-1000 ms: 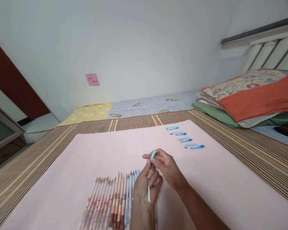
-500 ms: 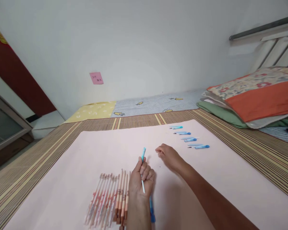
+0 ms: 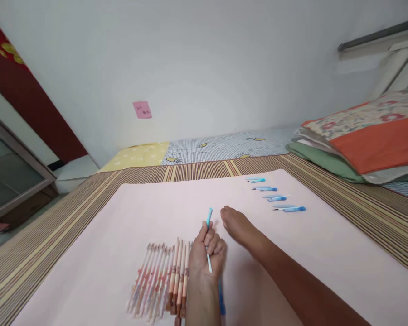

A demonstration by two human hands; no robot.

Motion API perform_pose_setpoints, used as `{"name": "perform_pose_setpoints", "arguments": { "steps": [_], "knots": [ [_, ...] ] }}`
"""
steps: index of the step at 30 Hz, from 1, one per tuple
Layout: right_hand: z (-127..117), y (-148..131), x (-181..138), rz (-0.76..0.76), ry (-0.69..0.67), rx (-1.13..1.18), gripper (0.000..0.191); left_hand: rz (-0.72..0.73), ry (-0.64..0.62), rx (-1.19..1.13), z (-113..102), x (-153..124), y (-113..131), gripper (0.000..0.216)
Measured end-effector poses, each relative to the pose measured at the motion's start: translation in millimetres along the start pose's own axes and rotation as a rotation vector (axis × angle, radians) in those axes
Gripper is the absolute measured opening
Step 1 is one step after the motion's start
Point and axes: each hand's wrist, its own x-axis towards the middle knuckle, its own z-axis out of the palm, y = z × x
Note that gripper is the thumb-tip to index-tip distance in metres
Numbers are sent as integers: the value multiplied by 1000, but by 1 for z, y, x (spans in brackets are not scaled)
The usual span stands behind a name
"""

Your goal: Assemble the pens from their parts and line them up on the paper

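My left hand (image 3: 209, 249), palm up, has its fingers curled round a pen (image 3: 210, 215). The pen's turquoise end sticks out above the fingers, and a thin white end shows below across the palm. Just right of it, my right hand (image 3: 236, 224) is closed with its knuckles up, apart from the pen; whether anything is in it is hidden. Beside my left wrist lie peach and brown pens (image 3: 178, 276) and a bunch of clear, pink-patterned pens (image 3: 151, 280). A blue pen (image 3: 221, 296) is partly covered by my left forearm.
At the far right of the pink sheet (image 3: 163, 203), slim blue pen pieces (image 3: 294, 208) lie in several small groups. A striped mat (image 3: 64, 226) is under the sheet. Folded bedding (image 3: 374, 145) is stacked at the right, and a pink note (image 3: 142, 109) is on the wall.
The whole view has shifted slightly, so things appear a little further right. My right hand is slightly closer to the pen's turquoise end; my left hand keeps its grip.
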Motion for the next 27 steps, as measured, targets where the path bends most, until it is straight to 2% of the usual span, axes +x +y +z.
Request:
{"name": "perform_pose_setpoints", "arguments": {
  "steps": [4,8,10,15,19,23,27],
  "knots": [
    [-12,2,-6,2,78,129,18,-7,19,8,2,-1,-2,41],
    [-39,-2,-16,10,178,318,10,-1,37,48,3,0,-5,41],
    [-52,-7,-23,1,214,429,12,6,44,84,2,1,-7,40],
    [-77,-18,-37,-105,310,754,5,44,-3,189,-7,6,-14,33],
    [-92,-22,-39,-189,270,686,8,74,-59,243,-15,11,-18,24],
    [-102,-22,-38,-234,196,629,15,75,-78,277,-18,12,-20,25],
    [-107,-24,-39,-275,176,568,20,83,-83,320,-18,12,-21,26]
  ]
}}
